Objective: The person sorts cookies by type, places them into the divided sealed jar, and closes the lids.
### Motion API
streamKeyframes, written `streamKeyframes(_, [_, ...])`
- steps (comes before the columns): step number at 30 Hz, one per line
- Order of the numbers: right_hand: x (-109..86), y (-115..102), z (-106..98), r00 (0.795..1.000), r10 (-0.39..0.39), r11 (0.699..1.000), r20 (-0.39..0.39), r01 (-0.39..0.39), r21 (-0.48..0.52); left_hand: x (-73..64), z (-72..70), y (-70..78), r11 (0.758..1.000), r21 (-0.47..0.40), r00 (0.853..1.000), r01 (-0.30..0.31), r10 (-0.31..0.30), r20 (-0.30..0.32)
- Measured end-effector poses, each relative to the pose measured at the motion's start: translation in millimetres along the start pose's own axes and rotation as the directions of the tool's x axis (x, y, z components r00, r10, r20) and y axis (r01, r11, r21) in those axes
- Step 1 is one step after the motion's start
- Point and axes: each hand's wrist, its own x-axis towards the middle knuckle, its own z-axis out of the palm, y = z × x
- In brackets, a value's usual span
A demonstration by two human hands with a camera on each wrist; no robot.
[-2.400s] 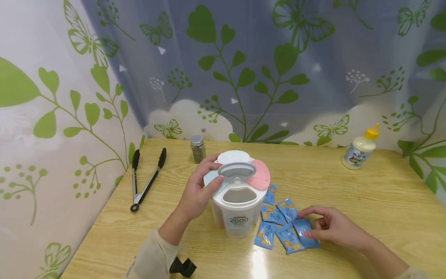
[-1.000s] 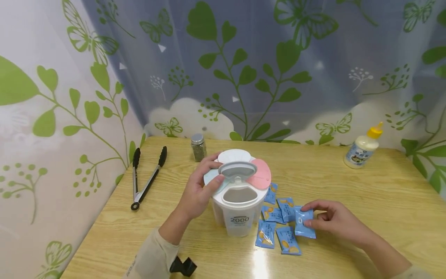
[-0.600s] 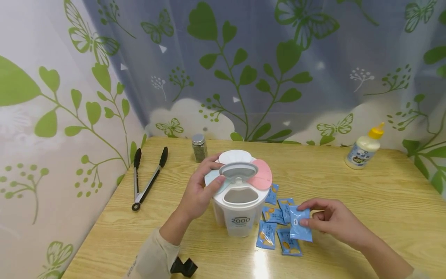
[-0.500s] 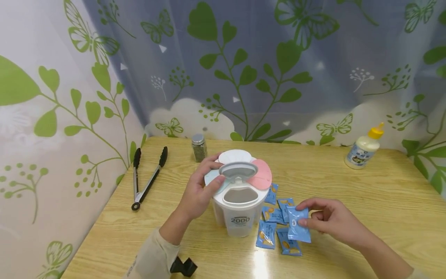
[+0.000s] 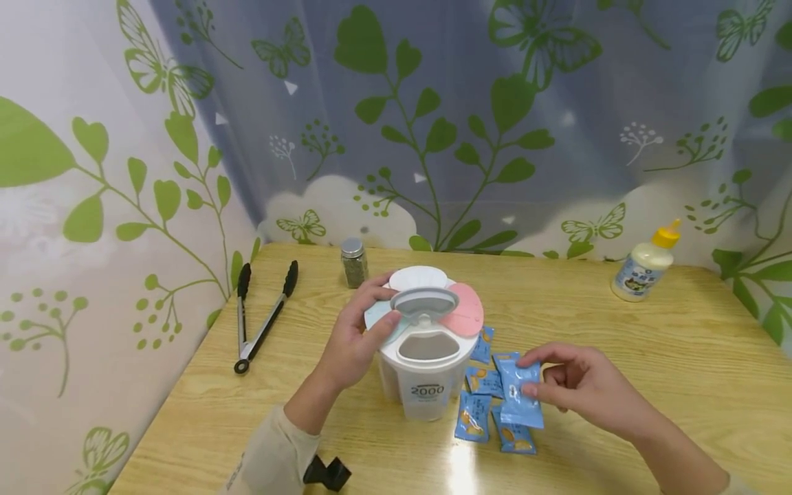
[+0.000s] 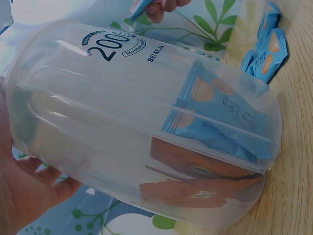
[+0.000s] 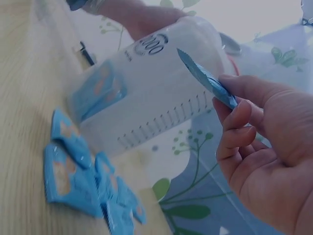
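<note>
A clear storage canister [image 5: 423, 399] marked 2000 stands on the table. Its white lid has pale blue, pink and white flaps; the grey flap [image 5: 425, 302] is raised over an uncovered opening. My left hand [image 5: 349, 340] grips the lid's left edge, thumb on top. Right of the canister, my right hand [image 5: 594, 388] pinches a blue snack packet [image 5: 518, 399] between thumb and forefinger, held above several similar packets [image 5: 473, 416]. Inside the canister, the left wrist view shows blue packets [image 6: 220, 110] in one compartment and brown packets [image 6: 190, 193] in another.
Metal tongs with black tips [image 5: 262, 337] lie spread at the left. A small jar [image 5: 354, 265] with a silver cap stands behind the canister. At the back right is a bottle [image 5: 643, 268] with a yellow nozzle. A black object [image 5: 328, 473] sits by my left sleeve.
My right hand has lifted a blue packet off the table and moved it left, toward the canister. My left hand keeps its grip on the lid.
</note>
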Motion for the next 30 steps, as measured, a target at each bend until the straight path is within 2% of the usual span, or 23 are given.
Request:
streamKeyframes(8, [7.8, -17.5, 6.1, 0.999, 0.004, 0.999, -0.038, -0.005, -0.038, 0.1, 2.5, -1.0, 1.0, -0.006, 1.0, 0.007, -0.007, 0.003])
streamKeyframes(14, [19.2, -32.8, 12.3, 0.998, -0.015, 1.0, -0.062, 0.014, -0.021, -0.1, 1.6, 1.0, 1.0, 0.018, 1.0, 0.017, -0.017, -0.003])
streamKeyframes(19, [30.8, -42.7, 19.5, 0.994, -0.074, 0.996, -0.086, 0.078, 0.039, 2.0, 0.0, 0.8, 1.0, 0.018, 1.0, 0.002, -0.002, -0.002])
streamKeyframes(25, [41.6, -50.0, 34.7, 0.977, -0.155, 0.973, -0.144, 0.176, 0.146, 0.9, 0.0, -0.9, 1.0, 0.006, 1.0, -0.001, 0.001, -0.001])
streamKeyframes(30, [54.7, -59.3, 46.5, 0.97, -0.127, 0.973, -0.206, 0.162, 0.162, 0.6, 0.2, -0.1, 1.0, -0.002, 1.0, 0.001, -0.001, 0.002])
